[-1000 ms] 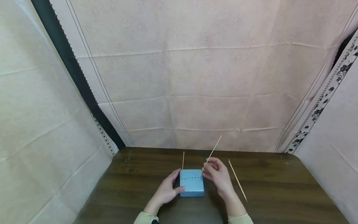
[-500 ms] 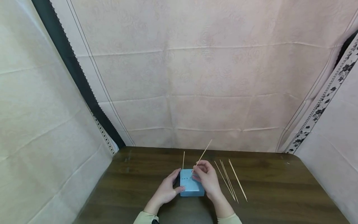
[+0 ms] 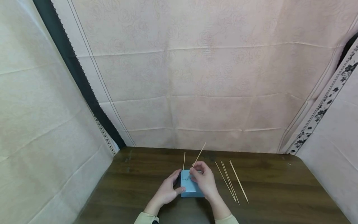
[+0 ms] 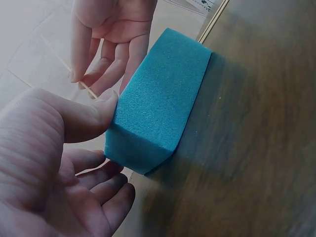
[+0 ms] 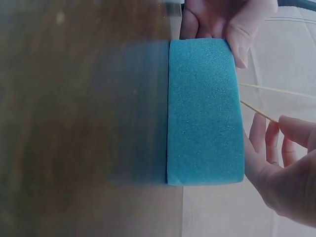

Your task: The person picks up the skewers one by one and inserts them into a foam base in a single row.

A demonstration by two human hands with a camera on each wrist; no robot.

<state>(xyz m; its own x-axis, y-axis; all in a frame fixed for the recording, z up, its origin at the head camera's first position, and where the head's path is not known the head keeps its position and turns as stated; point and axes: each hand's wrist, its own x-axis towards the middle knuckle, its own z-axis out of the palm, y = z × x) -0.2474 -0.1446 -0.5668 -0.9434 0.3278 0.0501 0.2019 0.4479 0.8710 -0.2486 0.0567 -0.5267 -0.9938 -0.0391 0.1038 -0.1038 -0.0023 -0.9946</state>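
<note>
The left hand (image 3: 167, 189) grips the blue block (image 3: 190, 190) on the desk (image 3: 134, 177) from 9 o'clock; from 3 o'clock, the right hand (image 3: 206, 181) pinches a tilted stick (image 3: 199, 154) at its top (insertion unclear). Loose sticks (image 3: 239, 181) remain beyond 3 o'clock; one upright stick (image 3: 184, 160) at 11 suggests early progress.

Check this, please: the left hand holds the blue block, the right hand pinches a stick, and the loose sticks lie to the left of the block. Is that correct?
The side is wrong: the head view shows the loose sticks lying to the right of the blue block. The rest is correct.
</note>
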